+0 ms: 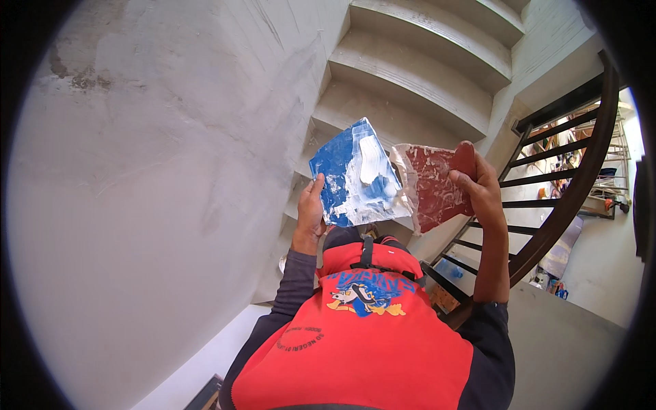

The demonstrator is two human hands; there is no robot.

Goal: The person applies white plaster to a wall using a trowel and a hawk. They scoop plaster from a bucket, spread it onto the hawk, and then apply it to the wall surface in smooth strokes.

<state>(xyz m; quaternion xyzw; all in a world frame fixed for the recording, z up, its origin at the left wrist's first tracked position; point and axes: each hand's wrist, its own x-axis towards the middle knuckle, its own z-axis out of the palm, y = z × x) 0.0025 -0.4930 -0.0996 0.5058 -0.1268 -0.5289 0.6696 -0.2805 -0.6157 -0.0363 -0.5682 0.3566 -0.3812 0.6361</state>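
Observation:
A blue putty board (pixel 331 158) is gripped at its lower left edge by my left hand (pixel 311 210). White putty (pixel 372 162) lies in a thick dab on its right part, with thinner smears around it. My right hand (pixel 484 190) is closed around the handle end of a reddish-brown putty spreader (pixel 432 186), thumb on top. Dried white filler coats the spreader's left edge, which meets or overlaps the board's right edge; I cannot tell whether they touch. Both tools are held out in front of my red shirt, above the stairs.
Grey concrete steps (pixel 417 65) rise ahead. A grey plastered wall (pixel 157 171) with rough patches stands close on the left. Right of me runs a dark curved handrail (pixel 581 184) with horizontal bars; beyond and below it are cluttered tools and a metal frame.

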